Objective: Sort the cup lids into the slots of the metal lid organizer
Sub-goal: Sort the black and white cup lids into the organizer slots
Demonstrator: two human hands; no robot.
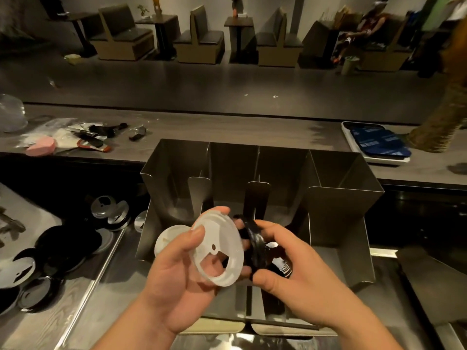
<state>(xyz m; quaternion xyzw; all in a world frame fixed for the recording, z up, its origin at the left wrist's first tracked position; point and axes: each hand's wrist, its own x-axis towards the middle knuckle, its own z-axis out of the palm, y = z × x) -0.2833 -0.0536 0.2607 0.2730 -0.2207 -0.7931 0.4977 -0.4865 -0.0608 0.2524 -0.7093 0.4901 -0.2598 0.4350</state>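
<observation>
Steel counter (101, 286) | my left hand (174, 279) grips translucent lid (222, 248), right hand (298, 269) holds black lid (255, 243), both above lid organizer (341, 205) front edge | I'd seat each flat, one colour per slot.

White lid (223, 234) in my left grip (174, 271): frosted translucent plastic, matt. Black lid (256, 245) in my right grip (293, 271): glossy plastic, bright highlights on the rim. Organizer (336, 205): brushed sheet metal, dull satin sheen, smooth. Table (121, 269) under it: brushed metal, streaky reflections. Loose lids (65, 246) on the left: black plastic plus clear plastic, the clear ones shiny.
</observation>
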